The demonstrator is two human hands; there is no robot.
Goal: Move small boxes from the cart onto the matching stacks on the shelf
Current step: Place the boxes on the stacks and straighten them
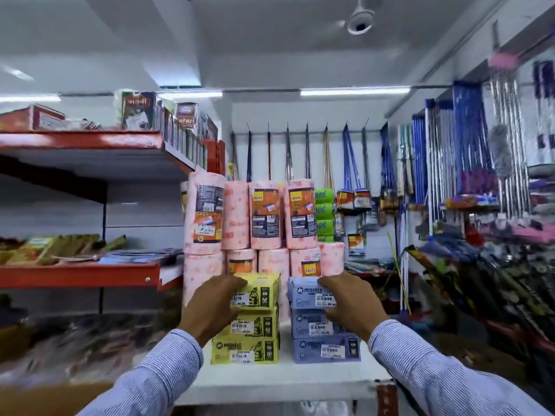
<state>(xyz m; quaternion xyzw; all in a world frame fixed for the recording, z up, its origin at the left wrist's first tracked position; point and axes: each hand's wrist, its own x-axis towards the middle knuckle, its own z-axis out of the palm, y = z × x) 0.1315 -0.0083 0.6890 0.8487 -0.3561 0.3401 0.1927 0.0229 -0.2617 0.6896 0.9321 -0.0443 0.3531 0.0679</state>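
Note:
Two stacks of small boxes stand side by side on a white shelf (pixel 285 382). The yellow stack is three high, and my left hand (pixel 214 307) grips its top yellow box (pixel 264 292) from the left side. The blue stack is also three high; my right hand (pixel 350 301) holds its top blue box (pixel 306 292) from the right. Lower yellow boxes (pixel 249 351) and lower blue boxes (pixel 326 349) sit squarely beneath. The cart is out of view.
Pink paper rolls (pixel 267 217) are piled right behind the stacks. Orange-edged shelves (pixel 78 274) with goods run along the left. Brooms and mops (pixel 468 163) hang on the back wall and at the right. A brown carton corner (pixel 45 397) shows at the bottom left.

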